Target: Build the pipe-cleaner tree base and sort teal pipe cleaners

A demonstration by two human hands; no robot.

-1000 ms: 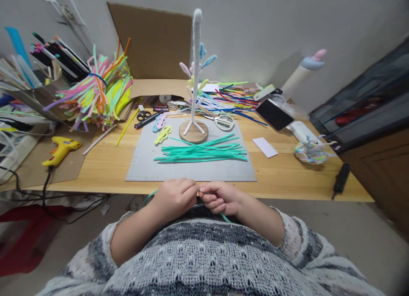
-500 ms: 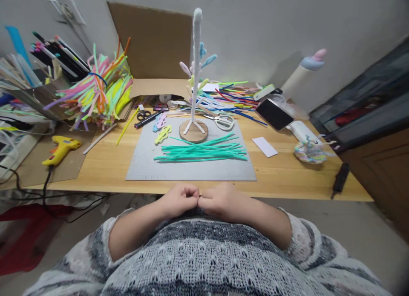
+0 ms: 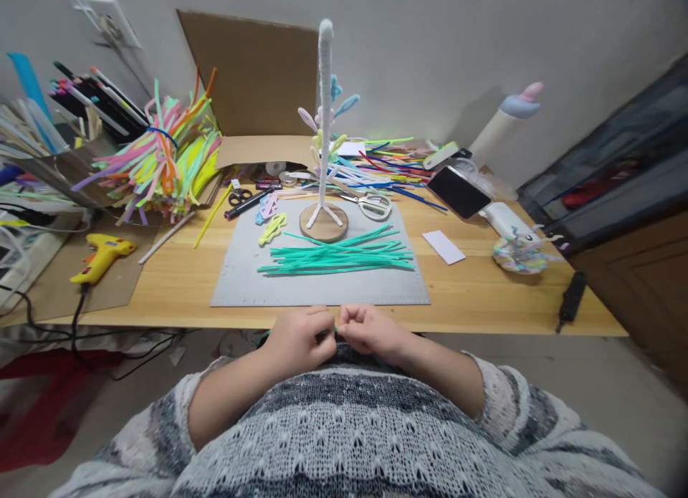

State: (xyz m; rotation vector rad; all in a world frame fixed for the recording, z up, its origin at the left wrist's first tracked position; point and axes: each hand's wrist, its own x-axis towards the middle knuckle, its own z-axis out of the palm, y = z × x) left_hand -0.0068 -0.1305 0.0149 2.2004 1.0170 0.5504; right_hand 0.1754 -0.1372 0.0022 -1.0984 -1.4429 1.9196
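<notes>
My left hand [image 3: 299, 338] is closed at the table's front edge, around a green pipe cleaner [image 3: 263, 335] whose end pokes out to its left. Facing it, my right hand [image 3: 375, 332] pinches the same strand; only a speck of green shows between the two hands, the rest being hidden by fingers. Just beyond them, a loose bundle of green pipe cleaners [image 3: 333, 258] lies across the grey cutting mat [image 3: 241, 290]. Behind the bundle, a tall white fuzzy stem [image 3: 325, 111] stands upright on a round wooden base [image 3: 324, 229].
Left on the table are a yellow glue gun [image 3: 102, 256] and a thick bunch of coloured pipe cleaners [image 3: 161, 154]. White-handled scissors [image 3: 375, 206] lie by the base. To the right sit a phone [image 3: 459, 191], a white card [image 3: 443, 247] and a black tool [image 3: 571, 302].
Both hands have turned and shifted slightly, the fingertips drawing a little apart. Green now shows between them and left of my left hand. The view has tilted slightly.
</notes>
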